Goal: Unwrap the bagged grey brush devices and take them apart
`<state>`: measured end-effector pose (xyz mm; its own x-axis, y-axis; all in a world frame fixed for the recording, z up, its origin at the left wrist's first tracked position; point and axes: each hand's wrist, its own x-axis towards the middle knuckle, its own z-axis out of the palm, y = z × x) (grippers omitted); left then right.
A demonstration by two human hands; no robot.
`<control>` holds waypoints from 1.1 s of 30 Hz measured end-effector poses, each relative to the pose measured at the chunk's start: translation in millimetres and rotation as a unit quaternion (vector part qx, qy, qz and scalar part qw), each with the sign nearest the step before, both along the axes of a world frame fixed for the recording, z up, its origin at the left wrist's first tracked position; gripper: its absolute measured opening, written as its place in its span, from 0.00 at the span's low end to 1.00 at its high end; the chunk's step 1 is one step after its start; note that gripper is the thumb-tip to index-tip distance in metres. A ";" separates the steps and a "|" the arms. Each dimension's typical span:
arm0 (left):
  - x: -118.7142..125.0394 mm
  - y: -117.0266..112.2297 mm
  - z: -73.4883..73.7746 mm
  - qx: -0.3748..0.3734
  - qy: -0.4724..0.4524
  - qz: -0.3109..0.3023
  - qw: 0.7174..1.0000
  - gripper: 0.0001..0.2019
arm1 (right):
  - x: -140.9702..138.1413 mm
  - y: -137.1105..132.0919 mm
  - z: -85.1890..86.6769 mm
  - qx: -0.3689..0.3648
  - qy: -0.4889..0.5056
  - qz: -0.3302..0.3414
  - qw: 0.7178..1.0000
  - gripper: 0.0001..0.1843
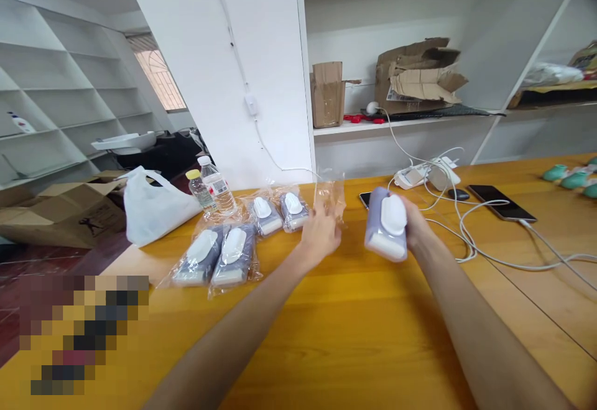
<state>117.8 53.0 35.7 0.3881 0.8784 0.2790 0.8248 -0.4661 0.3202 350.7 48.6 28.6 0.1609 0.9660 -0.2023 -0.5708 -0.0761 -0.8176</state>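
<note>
My right hand (414, 226) is closed round a purple and white device (386, 224), held upright above the yellow wooden table (354, 341). My left hand (321, 233) pinches an empty clear plastic bag (330, 197) that stands up from its fingers. Left of that hand lie several of the same devices sealed in clear bags: two near ones (218, 254) side by side and two farther ones (278, 212).
Two water bottles (209, 191) and a white plastic bag (152, 206) stand at the table's far left. White chargers and cables (436, 177), two phones (501, 201) and teal objects (571, 178) lie to the right. Cardboard boxes (417, 74) sit on the shelf behind.
</note>
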 end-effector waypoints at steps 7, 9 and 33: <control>18.2 22.9 -15.6 0.025 0.176 0.022 0.984 0.16 | -49.3 -12.2 -9.7 0.017 -0.078 0.091 0.993 0.20; 16.3 26.2 -14.0 0.050 0.168 0.020 0.984 0.18 | -55.2 -11.4 -12.4 0.017 -0.059 0.071 0.996 0.21; -141.5 -68.2 -38.6 -0.141 -0.226 -0.123 0.956 0.50 | -98.2 -42.7 -45.5 0.207 -0.529 0.089 0.818 0.18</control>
